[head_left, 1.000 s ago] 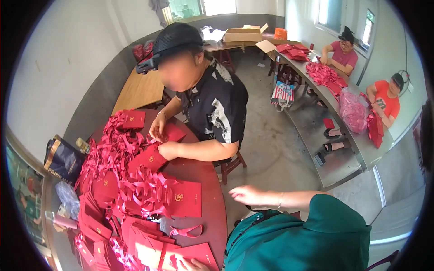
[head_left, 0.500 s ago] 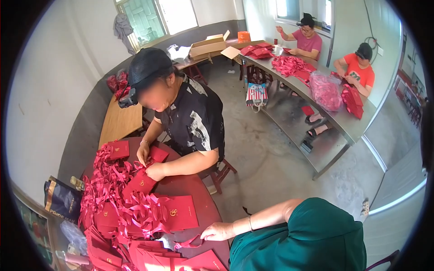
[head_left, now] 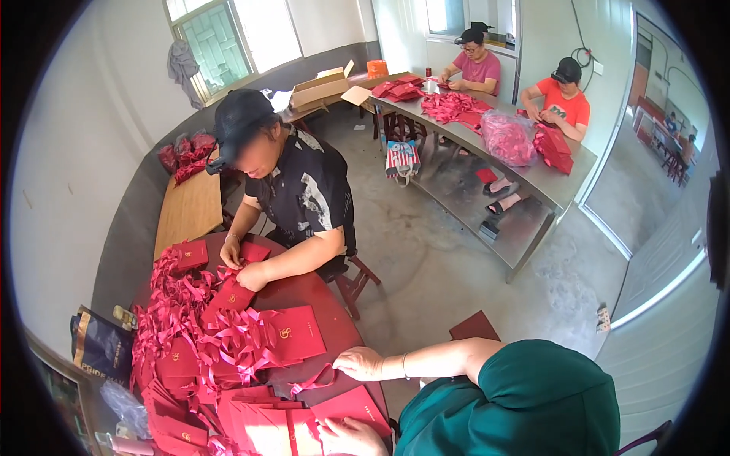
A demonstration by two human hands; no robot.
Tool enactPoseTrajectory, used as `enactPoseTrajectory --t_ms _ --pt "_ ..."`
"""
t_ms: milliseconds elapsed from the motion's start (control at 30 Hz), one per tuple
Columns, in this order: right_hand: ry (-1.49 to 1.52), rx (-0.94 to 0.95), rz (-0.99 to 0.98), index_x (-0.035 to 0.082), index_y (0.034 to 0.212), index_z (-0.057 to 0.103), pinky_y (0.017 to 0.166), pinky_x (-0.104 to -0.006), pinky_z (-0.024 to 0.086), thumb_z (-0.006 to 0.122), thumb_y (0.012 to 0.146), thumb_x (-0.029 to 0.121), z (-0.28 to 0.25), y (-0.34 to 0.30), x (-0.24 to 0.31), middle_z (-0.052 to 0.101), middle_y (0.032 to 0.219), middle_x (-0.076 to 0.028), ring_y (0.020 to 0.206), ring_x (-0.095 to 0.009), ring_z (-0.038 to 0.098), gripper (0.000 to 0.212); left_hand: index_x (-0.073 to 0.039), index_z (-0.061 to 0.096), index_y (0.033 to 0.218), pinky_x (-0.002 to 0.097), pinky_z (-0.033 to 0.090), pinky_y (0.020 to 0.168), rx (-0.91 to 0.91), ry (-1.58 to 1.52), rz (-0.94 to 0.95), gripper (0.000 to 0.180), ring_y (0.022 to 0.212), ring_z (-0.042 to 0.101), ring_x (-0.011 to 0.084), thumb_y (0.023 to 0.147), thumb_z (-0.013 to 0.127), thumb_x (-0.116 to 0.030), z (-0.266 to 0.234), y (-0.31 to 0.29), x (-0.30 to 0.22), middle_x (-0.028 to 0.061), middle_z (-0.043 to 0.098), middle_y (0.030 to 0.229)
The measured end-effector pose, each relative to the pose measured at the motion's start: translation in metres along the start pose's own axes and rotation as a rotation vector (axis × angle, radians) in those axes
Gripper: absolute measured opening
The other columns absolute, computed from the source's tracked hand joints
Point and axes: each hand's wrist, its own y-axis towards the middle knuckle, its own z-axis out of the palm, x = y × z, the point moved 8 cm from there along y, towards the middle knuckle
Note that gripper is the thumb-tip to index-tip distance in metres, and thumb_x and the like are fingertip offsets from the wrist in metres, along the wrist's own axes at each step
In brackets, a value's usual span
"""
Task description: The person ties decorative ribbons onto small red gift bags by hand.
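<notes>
My right hand (head_left: pixel 359 363), at the end of the bare forearm from the green sleeve, pinches a loop of red ribbon (head_left: pixel 315 380) just above the table edge. Below it, at the lower edge of the picture, my left hand (head_left: pixel 354 437) grips the lower side of a flat red paper bag (head_left: pixel 353 408), thumb on top; the rest of this hand is partly cut off. Beside the left hand lies a row of overlapping red bags (head_left: pixel 255 422). Beyond the ribbon another red bag with a gold emblem (head_left: pixel 293 334) lies flat, next to a heap of tangled ribbons (head_left: pixel 228 327).
Across the round red table (head_left: pixel 334 327), a co-worker in black (head_left: pixel 300 194) handles a red bag. Two more people sit behind a metal table (head_left: pixel 563 182) with red bags and ribbons. A dark red stool (head_left: pixel 475 327) stands beyond my right arm. A dark carrier bag (head_left: pixel 99 346) stands at left.
My left hand has come into view on the red bag, which lies a little higher. My right hand has lifted the ribbon loop slightly. The whole view has shifted, showing the stool.
</notes>
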Motion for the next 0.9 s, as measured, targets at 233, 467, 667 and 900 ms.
enactPoseTrajectory --t_ms 233,467,667,900 --pt "-0.168 -0.005 -0.154 0.008 0.099 0.061 0.082 -0.0401 0.050 0.059 0.081 0.011 0.007 -0.006 0.021 0.065 0.093 -0.009 0.090 -0.028 0.063 0.018 0.006 0.056 0.118 0.0522 0.042 0.099 0.049 -0.055 -0.047 0.041 0.113 0.053 0.0436 0.083 0.064 -0.014 -0.005 -0.004 0.009 0.0289 0.056 0.118" --pt "-0.109 -0.073 -0.091 0.008 0.093 0.063 0.079 -0.0421 0.051 0.059 0.080 0.011 -0.002 -0.010 0.011 0.066 0.089 -0.010 0.087 -0.030 0.064 0.013 0.005 0.057 0.116 0.0512 0.042 0.099 0.050 -0.073 -0.039 0.038 0.111 0.053 0.0430 0.084 0.063 -0.016 0.002 -0.011 0.008 0.0271 0.057 0.118" --pt "-0.097 -0.060 -0.129 0.007 0.092 0.061 0.078 -0.0424 0.049 0.060 0.080 0.011 0.003 -0.010 0.012 0.063 0.088 -0.009 0.088 -0.030 0.061 0.012 0.002 0.050 0.129 0.0508 0.041 0.100 -0.053 -0.143 -0.032 0.050 0.118 0.049 0.0429 0.083 0.065 -0.011 0.047 -0.042 0.038 0.0275 0.053 0.124" --pt "-0.088 -0.125 -0.183 0.007 0.091 0.059 0.075 -0.0393 0.048 0.057 0.081 0.012 -0.001 -0.012 0.015 0.061 0.083 -0.009 0.082 -0.029 0.061 0.011 -0.002 0.060 0.112 0.0525 0.046 0.090 -0.047 0.218 0.094 0.039 0.110 0.055 0.0389 0.083 0.066 -0.026 0.025 -0.027 0.014 0.0198 0.059 0.117"
